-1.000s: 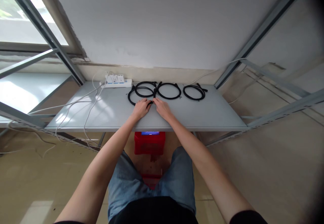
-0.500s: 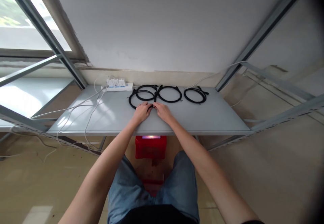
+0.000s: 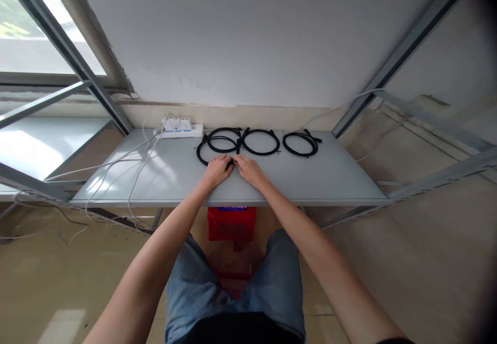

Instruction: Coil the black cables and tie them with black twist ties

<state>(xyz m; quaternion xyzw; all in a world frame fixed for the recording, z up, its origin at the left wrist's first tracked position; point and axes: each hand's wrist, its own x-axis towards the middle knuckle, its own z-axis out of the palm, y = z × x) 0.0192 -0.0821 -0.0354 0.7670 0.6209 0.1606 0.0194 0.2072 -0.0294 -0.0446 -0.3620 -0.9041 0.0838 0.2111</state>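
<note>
A coiled black cable (image 3: pixel 199 153) lies near the middle of the grey shelf, and both hands work at its near side. My left hand (image 3: pixel 218 170) is closed around that near part of the coil. Close beside it, my right hand (image 3: pixel 247 169) pinches at the same spot with fingertips together; a small dark bit shows between the hands, its detail too small to make out. Behind them lies another black cable coil (image 3: pixel 224 129), overlapping the first. A further coil (image 3: pixel 261 154) is just right of it, and one more coil (image 3: pixel 300 154) lies apart at the right.
A white power strip (image 3: pixel 180 133) with plugged-in chargers stands at the back left of the shelf (image 3: pixel 330 181). White cords (image 3: pixel 142 172) run from it over the front edge. Metal uprights flank the shelf. A red plastic stool (image 3: pixel 232 225) is underneath, between my knees.
Both hands stay at the same place on the coil, with only slight finger movement. The view has shifted a little; the coils lie as before.
</note>
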